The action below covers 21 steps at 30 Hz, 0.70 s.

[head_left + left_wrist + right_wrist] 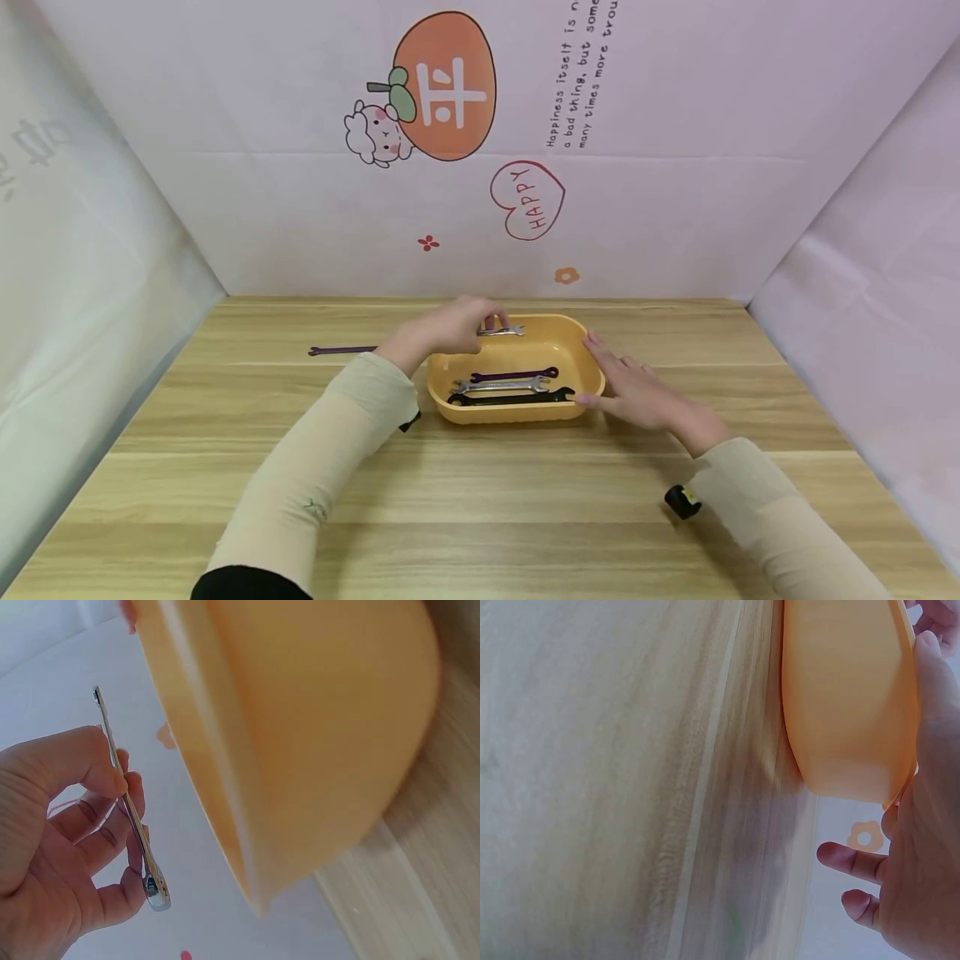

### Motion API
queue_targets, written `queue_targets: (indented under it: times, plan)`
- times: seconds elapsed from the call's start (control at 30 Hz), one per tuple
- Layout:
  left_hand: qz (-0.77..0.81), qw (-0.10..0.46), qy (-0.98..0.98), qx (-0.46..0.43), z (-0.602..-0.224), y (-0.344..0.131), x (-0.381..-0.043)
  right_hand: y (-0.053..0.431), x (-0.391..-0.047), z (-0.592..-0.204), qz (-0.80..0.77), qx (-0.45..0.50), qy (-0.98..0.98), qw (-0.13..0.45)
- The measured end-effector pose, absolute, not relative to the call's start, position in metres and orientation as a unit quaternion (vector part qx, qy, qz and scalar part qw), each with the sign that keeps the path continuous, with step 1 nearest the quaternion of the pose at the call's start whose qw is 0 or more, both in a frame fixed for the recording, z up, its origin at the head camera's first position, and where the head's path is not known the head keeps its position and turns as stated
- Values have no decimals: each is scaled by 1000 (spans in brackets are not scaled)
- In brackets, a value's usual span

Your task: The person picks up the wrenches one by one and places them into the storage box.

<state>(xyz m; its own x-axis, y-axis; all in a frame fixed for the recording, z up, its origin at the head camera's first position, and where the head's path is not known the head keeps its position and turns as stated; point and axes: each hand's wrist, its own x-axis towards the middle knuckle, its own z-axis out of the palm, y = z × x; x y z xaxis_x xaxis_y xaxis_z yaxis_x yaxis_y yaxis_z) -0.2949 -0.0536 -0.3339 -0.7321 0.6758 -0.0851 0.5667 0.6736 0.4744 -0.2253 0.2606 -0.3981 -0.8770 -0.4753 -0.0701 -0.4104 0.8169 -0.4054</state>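
Note:
My left hand point(453, 325) pinches a silver wrench point(501, 332) between thumb and fingers, over the far left part of a yellow plastic basin point(517, 415). The left wrist view shows the silver wrench point(135, 816) tilted, close beside the basin's rim. Inside the basin lie a purple wrench point(514, 376), another silver wrench point(501, 386) and a black wrench point(510, 399), roughly side by side. My right hand point(637, 392) rests on the basin's right end, thumb at the near rim and fingers spread along the far side.
A long purple wrench point(341, 351) lies on the wooden table point(525, 492) left of the basin, partly hidden behind my left arm. White printed cloth point(637, 225) stands along the table's back edge and both sides.

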Motion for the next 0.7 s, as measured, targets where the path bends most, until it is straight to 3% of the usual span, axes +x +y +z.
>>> queue_targets:
  times: [0.7]
  plan:
    - [192,129,904,361,-359,-34,-299,261,-225,-398,-210,-233,945,91]
